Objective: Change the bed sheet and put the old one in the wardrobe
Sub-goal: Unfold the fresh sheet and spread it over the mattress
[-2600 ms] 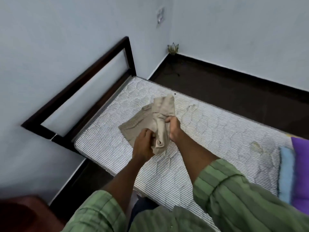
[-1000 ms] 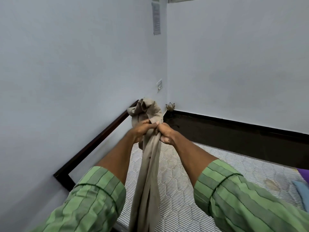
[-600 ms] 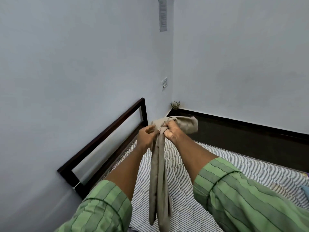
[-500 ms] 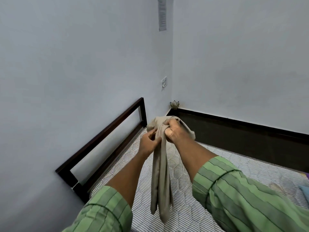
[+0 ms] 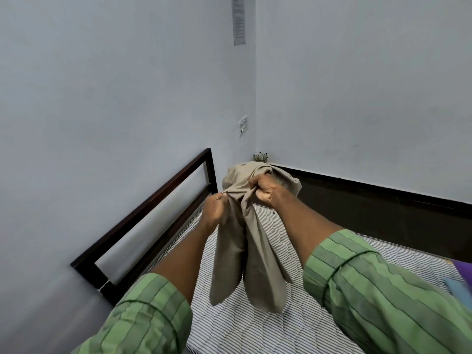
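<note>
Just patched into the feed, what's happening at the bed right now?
A person in green striped sleeves holds a beige sheet up over the bare striped mattress. The left hand pinches one gathered edge and the right hand grips the bunched top, with two long folds hanging down toward the mattress. Nothing is spread on the bed yet. Purple and blue fabric lies at the right edge. No wardrobe is in view.

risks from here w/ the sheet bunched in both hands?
1. Both hands, left hand and right hand, grip the beige sheet close together, so shaken out it may open only partly or twisted.
2. The left grip looks like a thin pinch; a hard flick could pull it free.
3. The headboard is close on the left; a flung sheet might catch on it.
</note>
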Demonstrator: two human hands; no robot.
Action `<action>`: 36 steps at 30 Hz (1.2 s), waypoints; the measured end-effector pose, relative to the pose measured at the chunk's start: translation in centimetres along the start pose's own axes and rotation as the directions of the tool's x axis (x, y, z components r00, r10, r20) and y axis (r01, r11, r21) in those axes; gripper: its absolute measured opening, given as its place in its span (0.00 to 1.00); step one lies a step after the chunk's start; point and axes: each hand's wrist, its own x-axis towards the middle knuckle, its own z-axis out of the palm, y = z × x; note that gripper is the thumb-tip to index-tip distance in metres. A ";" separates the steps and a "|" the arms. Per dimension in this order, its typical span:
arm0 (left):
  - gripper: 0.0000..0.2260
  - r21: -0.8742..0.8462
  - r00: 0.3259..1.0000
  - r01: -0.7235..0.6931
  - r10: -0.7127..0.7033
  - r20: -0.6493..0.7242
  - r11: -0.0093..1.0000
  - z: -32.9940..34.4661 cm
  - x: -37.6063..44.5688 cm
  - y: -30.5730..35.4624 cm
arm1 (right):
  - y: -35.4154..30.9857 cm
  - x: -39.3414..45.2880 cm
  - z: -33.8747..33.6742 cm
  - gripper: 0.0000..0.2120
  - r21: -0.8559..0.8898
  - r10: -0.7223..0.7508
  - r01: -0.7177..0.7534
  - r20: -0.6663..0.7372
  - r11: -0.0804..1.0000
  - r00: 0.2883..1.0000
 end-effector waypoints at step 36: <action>0.05 0.818 0.725 -0.572 0.505 0.468 0.064 -2.9 2.9 15.2 | 3.3 0.2 2.9 0.23 -0.714 -0.245 0.282 0.157 0.641 0.957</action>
